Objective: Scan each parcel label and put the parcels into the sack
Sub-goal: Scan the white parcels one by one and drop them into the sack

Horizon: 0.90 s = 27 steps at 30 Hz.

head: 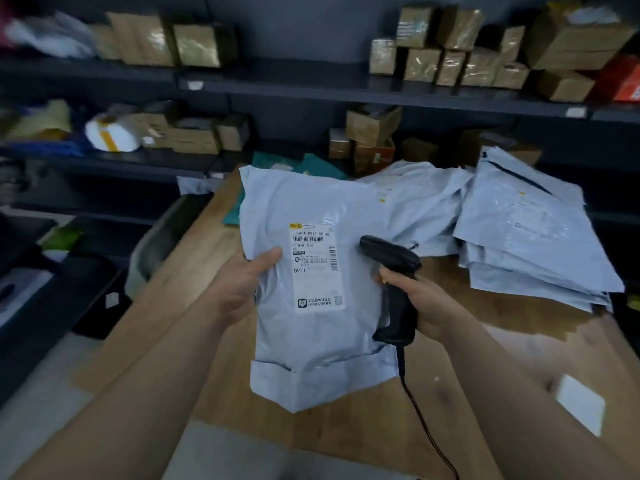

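Observation:
My left hand (242,284) grips the left edge of a grey plastic mailer parcel (311,348), held up over the wooden table (194,271) with its white shipping label (317,266) facing me. My thumb lies on the parcel's front beside the label. My right hand (420,301) grips the handle of a black corded barcode scanner (393,271), its head pointing left at the label. A stack of several more grey mailers (530,233) lies on the table at the right. A greyish sack (152,247) hangs open at the table's left edge.
Dark shelves (311,88) behind the table hold many taped cardboard boxes (450,46). Green mailers (311,166) lie at the table's far end. A white paper slip (580,401) sits on the table near right. The scanner cable (426,420) runs down toward me.

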### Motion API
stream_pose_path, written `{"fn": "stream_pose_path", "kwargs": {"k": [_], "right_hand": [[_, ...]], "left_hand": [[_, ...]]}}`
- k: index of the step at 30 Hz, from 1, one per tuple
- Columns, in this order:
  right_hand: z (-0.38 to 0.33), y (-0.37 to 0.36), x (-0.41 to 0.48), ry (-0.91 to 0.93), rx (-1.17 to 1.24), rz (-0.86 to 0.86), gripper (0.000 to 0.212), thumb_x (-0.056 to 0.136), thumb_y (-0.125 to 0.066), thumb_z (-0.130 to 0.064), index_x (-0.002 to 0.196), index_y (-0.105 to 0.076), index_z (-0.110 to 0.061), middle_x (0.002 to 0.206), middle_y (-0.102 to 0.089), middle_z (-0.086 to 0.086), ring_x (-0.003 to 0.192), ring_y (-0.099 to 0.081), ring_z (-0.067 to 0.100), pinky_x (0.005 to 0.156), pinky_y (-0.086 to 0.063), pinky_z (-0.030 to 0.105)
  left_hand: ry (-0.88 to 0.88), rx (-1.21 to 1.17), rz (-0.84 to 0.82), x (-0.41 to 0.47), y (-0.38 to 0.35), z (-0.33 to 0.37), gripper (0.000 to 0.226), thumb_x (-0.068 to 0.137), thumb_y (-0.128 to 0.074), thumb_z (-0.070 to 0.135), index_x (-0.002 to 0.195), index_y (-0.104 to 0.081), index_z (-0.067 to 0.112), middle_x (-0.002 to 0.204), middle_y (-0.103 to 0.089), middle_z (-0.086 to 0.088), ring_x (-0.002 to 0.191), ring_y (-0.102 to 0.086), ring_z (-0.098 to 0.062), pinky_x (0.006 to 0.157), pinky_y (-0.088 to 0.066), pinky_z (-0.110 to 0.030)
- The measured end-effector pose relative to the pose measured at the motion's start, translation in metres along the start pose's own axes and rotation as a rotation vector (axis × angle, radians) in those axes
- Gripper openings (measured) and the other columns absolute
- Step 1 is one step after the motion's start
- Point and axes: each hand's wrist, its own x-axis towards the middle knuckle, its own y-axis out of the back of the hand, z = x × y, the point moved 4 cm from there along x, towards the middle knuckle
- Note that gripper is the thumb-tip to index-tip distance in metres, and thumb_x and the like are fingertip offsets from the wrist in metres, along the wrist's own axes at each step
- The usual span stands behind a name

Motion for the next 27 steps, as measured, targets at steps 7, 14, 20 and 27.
{"fn": "stream_pose_path", "kwargs": {"k": [7,14,20,27], "right_hand": [[0.018,-0.146,0.015,0.024,-0.171,-0.124,0.031,0.083,-0.076,-0.027,0.106,-0.072,-0.008,0.100,-0.076,0.009,0.092,-0.072,0.024,0.086,-0.057,0.039],[0.046,-0.337,0.037,0.050,-0.341,-0.225,0.037,0.080,-0.079,-0.036,0.109,-0.069,-0.015,0.105,-0.073,0.008,0.098,-0.068,0.028,0.091,-0.054,0.044],[0.073,-0.502,0.056,0.062,-0.326,-0.242,0.038,0.081,-0.078,-0.035,0.111,-0.069,-0.014,0.103,-0.072,0.008,0.094,-0.068,0.025,0.079,-0.056,0.034],[0.096,-0.625,0.094,0.000,-0.303,-0.212,0.040,0.080,-0.079,-0.038,0.111,-0.069,-0.013,0.110,-0.070,0.011,0.103,-0.065,0.029,0.097,-0.051,0.046]], "left_hand": [[-0.055,0.052,0.339,-0.056,0.142,0.029,0.037,0.093,-0.059,0.008,0.129,-0.055,0.002,0.121,-0.066,-0.017,0.108,-0.064,-0.033,0.091,-0.052,-0.043],[-0.101,0.050,0.529,-0.091,0.329,0.057,0.032,0.090,-0.065,0.010,0.122,-0.061,0.010,0.112,-0.071,-0.011,0.098,-0.070,-0.030,0.083,-0.057,-0.044],[-0.089,0.093,0.617,-0.106,0.493,0.092,0.025,0.086,-0.070,0.016,0.111,-0.066,0.017,0.104,-0.074,-0.006,0.095,-0.070,-0.029,0.090,-0.054,-0.051],[-0.045,0.118,0.579,-0.082,0.612,0.123,0.040,0.080,-0.076,0.011,0.118,-0.064,0.013,0.109,-0.072,-0.006,0.100,-0.069,-0.028,0.091,-0.054,-0.047]]}}
